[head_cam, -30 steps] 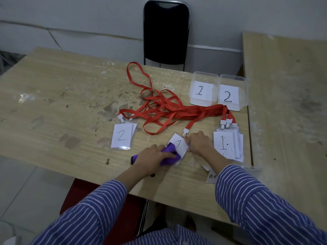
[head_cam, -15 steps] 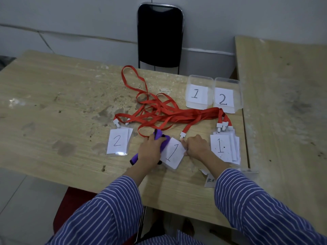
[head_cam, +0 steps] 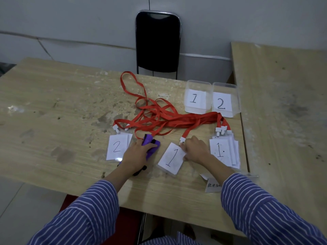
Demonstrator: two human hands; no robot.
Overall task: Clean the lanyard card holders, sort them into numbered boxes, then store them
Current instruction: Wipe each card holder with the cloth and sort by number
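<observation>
Card holders: three groups lie on the near half of the counter (head_cam: 53,106), all clipped to red lanyards (head_cam: 159,119).
Counter: worn wood, with a second counter (head_cam: 283,103) just beside it on the right.
Chair: a black chair (head_cam: 157,43) stands behind the far edge.
Numbered boxes: clear box "1" (head_cam: 195,99) and clear box "2" (head_cam: 223,101) sit side by side at the far right.
Stack "1": a fanned card stack (head_cam: 223,151) at the right edge.
Pair "2": cards marked "2" (head_cam: 117,147) on the left.
Single "1" holder (head_cam: 172,159): flat between the hands.
Right hand (head_cam: 196,150): fingers curled, pinching that holder's top edge.
Left hand (head_cam: 137,156): gripping a purple cloth (head_cam: 150,144) beside the holder.
</observation>
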